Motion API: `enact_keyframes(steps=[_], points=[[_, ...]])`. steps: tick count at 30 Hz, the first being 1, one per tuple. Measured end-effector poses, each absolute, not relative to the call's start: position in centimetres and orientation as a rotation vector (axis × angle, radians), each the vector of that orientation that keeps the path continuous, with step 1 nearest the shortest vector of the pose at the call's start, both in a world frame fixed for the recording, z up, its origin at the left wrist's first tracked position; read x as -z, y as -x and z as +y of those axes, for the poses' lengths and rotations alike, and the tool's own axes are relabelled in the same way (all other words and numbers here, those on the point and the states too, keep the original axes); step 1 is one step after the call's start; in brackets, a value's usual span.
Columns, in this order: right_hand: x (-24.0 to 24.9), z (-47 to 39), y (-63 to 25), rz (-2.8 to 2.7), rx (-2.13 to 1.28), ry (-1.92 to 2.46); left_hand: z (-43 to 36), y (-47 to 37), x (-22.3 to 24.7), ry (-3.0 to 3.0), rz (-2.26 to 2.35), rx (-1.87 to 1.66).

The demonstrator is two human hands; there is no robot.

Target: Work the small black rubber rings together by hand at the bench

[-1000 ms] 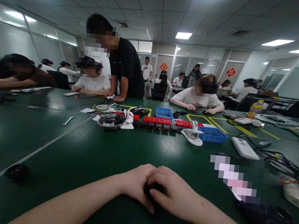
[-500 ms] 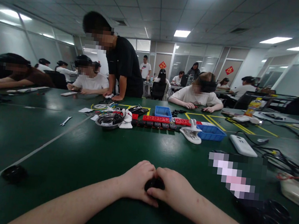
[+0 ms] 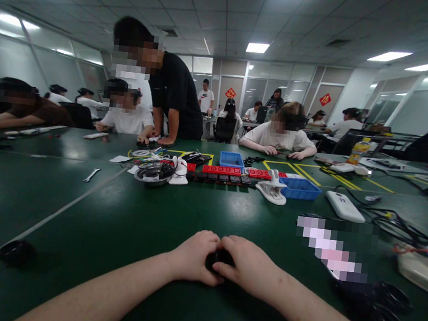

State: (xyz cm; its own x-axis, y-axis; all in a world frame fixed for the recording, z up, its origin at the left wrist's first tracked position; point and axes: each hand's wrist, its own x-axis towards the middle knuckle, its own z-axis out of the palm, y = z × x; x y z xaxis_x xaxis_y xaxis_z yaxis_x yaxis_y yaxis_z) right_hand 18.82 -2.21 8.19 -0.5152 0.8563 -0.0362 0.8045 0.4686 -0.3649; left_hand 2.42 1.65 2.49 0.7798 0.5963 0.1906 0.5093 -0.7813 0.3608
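Low in the middle of the view, my left hand (image 3: 195, 257) and my right hand (image 3: 245, 263) meet around a small black round part (image 3: 219, 259). The fingers of both are curled onto it, and they cover most of its surface, so its exact kind does not show. A similar dark round piece (image 3: 16, 253) lies on the green table (image 3: 145, 219) at the left. Two black ring-shaped pieces (image 3: 393, 298) sit at the lower right, beyond my right forearm.
Ahead stand a metal bowl (image 3: 154, 173) with cables, red power strips (image 3: 221, 170), a white clip (image 3: 272, 190) and a blue bin (image 3: 300, 189). A wrench (image 3: 91, 175) lies left; a white device (image 3: 345, 206) and wires lie right. Several people work across the table.
The whole scene has shifted slightly left in view as my head turned a little. Both hands still hold the black round part, with hardly any change of grip.
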Motion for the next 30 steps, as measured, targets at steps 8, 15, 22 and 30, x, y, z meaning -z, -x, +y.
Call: enact_keyframes(steps=[8, 15, 22, 30], points=[[-8.72, -2.76, -18.96, -2.741, -0.552, 0.947, 2.04, -2.09, -2.76, -2.635, 0.705, -0.352], [-8.46, -3.19, -18.57, -2.635, -0.581, 0.889, 1.76, -1.92, -3.08, -2.596, 0.759, -0.383], [-8.61, -3.16, -18.51, -2.469, -0.496, 1.158, 1.61, -2.13, -2.75, -2.633, 0.731, -0.436], [-8.14, -2.94, -18.51, -2.432, -0.421, 1.370, 1.18, -2.32, -3.17, -2.701, 0.774, -0.453]])
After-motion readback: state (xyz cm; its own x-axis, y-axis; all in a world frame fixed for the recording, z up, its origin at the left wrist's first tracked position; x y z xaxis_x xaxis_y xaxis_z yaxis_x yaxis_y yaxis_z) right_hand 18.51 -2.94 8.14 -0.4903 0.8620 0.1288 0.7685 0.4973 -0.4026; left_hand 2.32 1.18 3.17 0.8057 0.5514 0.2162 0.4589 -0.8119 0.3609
